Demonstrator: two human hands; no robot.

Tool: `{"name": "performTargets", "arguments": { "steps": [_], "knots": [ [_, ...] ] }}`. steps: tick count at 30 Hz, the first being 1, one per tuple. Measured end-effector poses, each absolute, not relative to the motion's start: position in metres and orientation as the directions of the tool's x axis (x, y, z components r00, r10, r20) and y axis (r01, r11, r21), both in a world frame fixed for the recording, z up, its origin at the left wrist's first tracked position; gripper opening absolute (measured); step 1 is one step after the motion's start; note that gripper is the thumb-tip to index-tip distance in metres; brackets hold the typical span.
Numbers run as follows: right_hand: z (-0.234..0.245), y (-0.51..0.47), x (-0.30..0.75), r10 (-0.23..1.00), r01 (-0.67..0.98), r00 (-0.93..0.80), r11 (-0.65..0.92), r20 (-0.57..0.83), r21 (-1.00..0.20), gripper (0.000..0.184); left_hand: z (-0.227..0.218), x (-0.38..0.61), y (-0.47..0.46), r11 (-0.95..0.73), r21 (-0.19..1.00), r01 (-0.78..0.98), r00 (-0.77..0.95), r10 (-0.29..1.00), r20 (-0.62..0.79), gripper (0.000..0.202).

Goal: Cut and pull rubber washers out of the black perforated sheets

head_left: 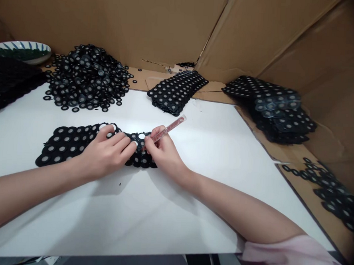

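Note:
A black sheet of joined rings with pale round centres (64, 141) lies on the white table (208, 214). My left hand (105, 152) is closed on the sheet's middle, with its fingers bent over the upper edge. In my right hand (165, 151) is a slim pen-like tool with a clear, reddish barrel and printed letters (174, 124). It slants down to the left, its lower end against the sheet near my left fingertips. The exact tip is too small to make out. The sheet's right part bends up slightly between both hands.
Behind the sheet is a heap of loose black rings (87, 79). Stacked ring sheets lie at the back (178, 90) and right (274, 106). More ring strips (337, 198) rest on cardboard at the right edge. A patterned bowl (35, 46) stands back left, near a dark stack (12, 78). Cardboard walls (118, 21) enclose the table.

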State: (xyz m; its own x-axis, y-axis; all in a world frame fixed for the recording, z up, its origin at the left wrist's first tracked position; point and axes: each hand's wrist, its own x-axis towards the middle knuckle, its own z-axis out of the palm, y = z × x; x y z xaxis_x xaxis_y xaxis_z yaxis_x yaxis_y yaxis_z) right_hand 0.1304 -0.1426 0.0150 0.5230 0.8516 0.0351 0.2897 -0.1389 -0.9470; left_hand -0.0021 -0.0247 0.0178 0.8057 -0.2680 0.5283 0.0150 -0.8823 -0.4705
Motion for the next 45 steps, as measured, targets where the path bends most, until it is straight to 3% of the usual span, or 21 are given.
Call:
{"name": "performTargets", "arguments": {
  "steps": [4, 10, 13, 18, 23, 27, 30, 37, 40, 45],
  "knots": [
    [0.015, -0.14, 0.129, 0.856, 0.322, 0.515, -0.149, 0.04, -0.935, 0.011, 0.016, 0.004, -0.021, -0.844, -0.535, -0.046, 0.721, -0.399, 0.567, 0.027],
    [0.015, -0.14, 0.126, 0.896, 0.428, 0.44, -0.155, 0.056, -0.891, 0.01, 0.015, 0.008, -0.023, -0.858, -0.512, -0.048, 0.717, -0.386, 0.58, 0.026],
    [0.014, -0.143, 0.126, 0.896, 0.355, 0.444, -0.14, 0.035, -0.924, 0.01, 0.015, 0.006, -0.023, -0.901, -0.43, -0.05, 0.751, -0.318, 0.579, 0.019],
    [0.012, -0.145, 0.124, 0.888, 0.279, 0.458, -0.109, 0.033, -0.954, 0.012, 0.011, 0.001, -0.021, -0.924, -0.35, -0.156, 0.742, -0.344, 0.576, 0.036],
    [0.012, -0.145, 0.123, 0.879, 0.247, 0.477, -0.11, 0.022, -0.963, 0.013, 0.004, -0.002, -0.02, -0.949, -0.277, -0.152, 0.717, -0.299, 0.629, 0.025],
    [0.015, -0.148, 0.125, 0.883, 0.103, 0.469, -0.048, 0.006, -0.994, 0.013, 0.006, -0.005, -0.016, -0.932, -0.295, -0.211, 0.742, -0.349, 0.572, 0.022],
    [0.018, -0.151, 0.126, 0.885, 0.002, 0.464, -0.036, -0.031, -0.999, 0.014, 0.01, -0.008, -0.014, -0.95, -0.251, -0.183, 0.778, -0.296, 0.554, 0.019],
    [0.019, -0.153, 0.123, 0.916, -0.041, 0.398, -0.038, -0.051, -0.998, 0.015, 0.011, -0.008, -0.011, -0.962, -0.151, -0.227, 0.834, -0.273, 0.48, 0.011],
    [0.016, -0.154, 0.122, 0.913, -0.006, 0.401, -0.077, -0.073, -0.997, 0.017, 0.012, -0.01, -0.005, -0.932, -0.197, -0.304, 0.815, -0.361, 0.453, 0.015],
    [0.015, -0.156, 0.12, 0.935, 0.11, 0.354, -0.061, -0.018, -0.992, 0.016, 0.021, -0.018, 0.0, -0.774, -0.503, -0.384, 0.627, -0.619, 0.473, 0.009]
  ]
}}
